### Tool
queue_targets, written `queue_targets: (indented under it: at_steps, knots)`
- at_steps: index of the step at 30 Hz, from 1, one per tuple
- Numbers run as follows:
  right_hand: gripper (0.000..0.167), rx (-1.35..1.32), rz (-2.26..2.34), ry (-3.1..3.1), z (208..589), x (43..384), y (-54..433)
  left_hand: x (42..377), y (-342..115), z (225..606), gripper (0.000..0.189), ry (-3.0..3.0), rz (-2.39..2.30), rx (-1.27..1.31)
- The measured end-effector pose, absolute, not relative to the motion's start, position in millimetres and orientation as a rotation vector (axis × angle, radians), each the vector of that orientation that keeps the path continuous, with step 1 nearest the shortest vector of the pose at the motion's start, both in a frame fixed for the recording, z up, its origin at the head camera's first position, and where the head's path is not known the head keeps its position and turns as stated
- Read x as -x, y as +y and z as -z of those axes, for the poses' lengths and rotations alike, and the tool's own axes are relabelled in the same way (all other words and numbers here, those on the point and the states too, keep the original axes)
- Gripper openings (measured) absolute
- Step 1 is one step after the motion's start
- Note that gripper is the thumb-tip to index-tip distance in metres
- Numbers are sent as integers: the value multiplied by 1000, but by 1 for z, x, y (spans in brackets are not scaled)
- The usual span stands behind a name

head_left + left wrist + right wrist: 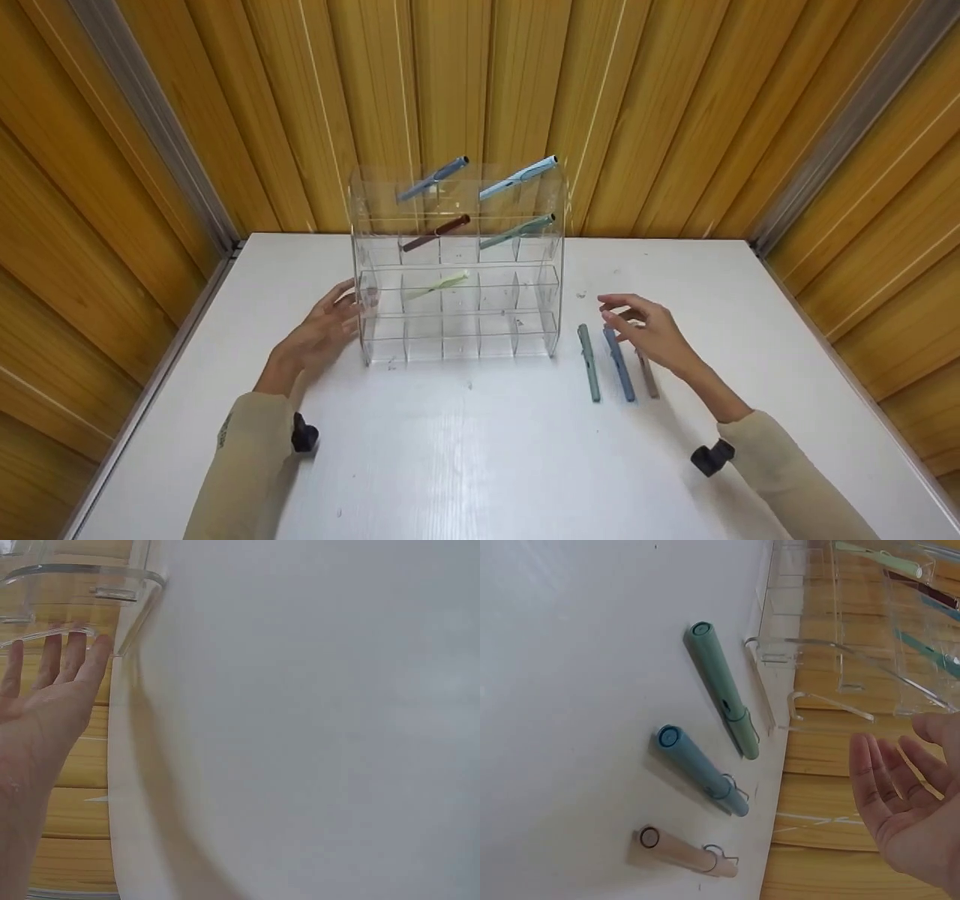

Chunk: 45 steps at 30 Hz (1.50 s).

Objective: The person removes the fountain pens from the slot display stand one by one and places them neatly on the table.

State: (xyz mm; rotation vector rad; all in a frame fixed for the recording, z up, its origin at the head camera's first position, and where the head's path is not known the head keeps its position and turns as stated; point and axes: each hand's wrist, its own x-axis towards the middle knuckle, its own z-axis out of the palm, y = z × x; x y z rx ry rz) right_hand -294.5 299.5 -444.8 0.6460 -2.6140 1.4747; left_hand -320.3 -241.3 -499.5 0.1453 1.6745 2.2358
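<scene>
Walls: ribbed, yellow-brown wood-look panelling.

Table: white, carrying the items below.

Rack: clear plastic, tiered, divided into compartments, upright at the table's far side.

Sleeves, two: beige, one on each forearm.

Left hand: fingers extended and slightly spread, gripping nothing; fingertips at the rack's left side, though contact cannot be told.

Right hand: raised above the table to the right of the rack; fingers loosely bent, thumb apart from them, nothing held.

Pens in rack, five, all leaning: blue and light blue highest; dark red and dark green below; pale yellow-green lowest, left-hand column. All well apart from the right fingers.

Pens on table, three, side by side right of the rack: grey-green, nearest the rack; slate blue, middle; pinkish-brown, outermost, partly hidden by the right hand in the head view. All three lie below the right fingers, untouched.
</scene>
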Motion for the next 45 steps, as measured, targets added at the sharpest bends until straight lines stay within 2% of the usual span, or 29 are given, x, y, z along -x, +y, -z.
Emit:
queue_targets:
  at_steps: [3,11,18,24,37,45]
  knots:
    - [34,-691,-1465,-2608,440,293,291,322,-241,497,69,1639,-2278,-183]
    - [35,-740,-1449,-2634,437,296,270,323,-235,503,83,1728,-2257,-151]
    - [37,-799,-1464,-2667,432,299,248,316,-236,514,76,1777,-2261,-212]
    - [35,-873,-1481,-2649,425,305,233,319,-236,515,77,1759,-2301,-221]
    - [36,-840,-1637,-2613,422,315,206,321,-236,514,74,1765,-2302,-256]
    - [38,-819,-1751,-2570,423,315,182,322,-234,513,76,1759,-2301,-188]
